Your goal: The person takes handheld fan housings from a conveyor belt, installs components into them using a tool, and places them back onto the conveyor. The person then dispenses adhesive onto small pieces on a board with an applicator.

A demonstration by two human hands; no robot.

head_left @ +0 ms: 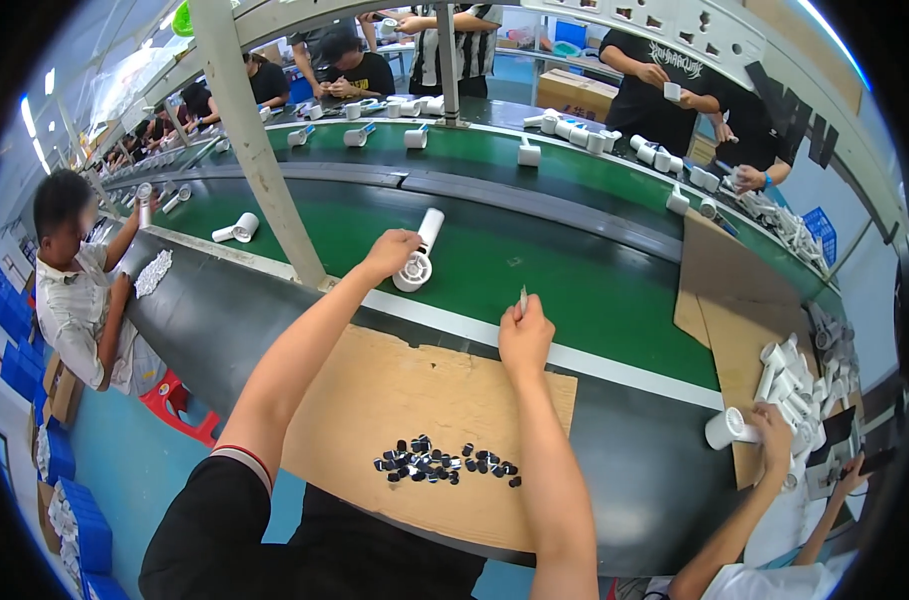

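On the green conveyor belt lies a white handheld fan (431, 228), its round grille facing up and its handle pointing away. My left hand (387, 256) reaches over the belt's near edge, fingers closed at the fan's neck. To the right, my right hand (526, 335) is in a fist around a thin, pale, pointed tool (523, 297) whose tip sticks up; its kind is mostly hidden by the fingers. Below my hands, small black round-ended pieces (424, 461) are scattered over a brown cardboard sheet (359, 400).
Another white fan (244, 228) lies on the belt beyond a metal post (259, 140). At left sits a co-worker (74, 280) by a white pile (154, 274). A co-worker's hand (771, 440) at right holds a fan beside heaped white fans (789, 385). More people work across the belts.
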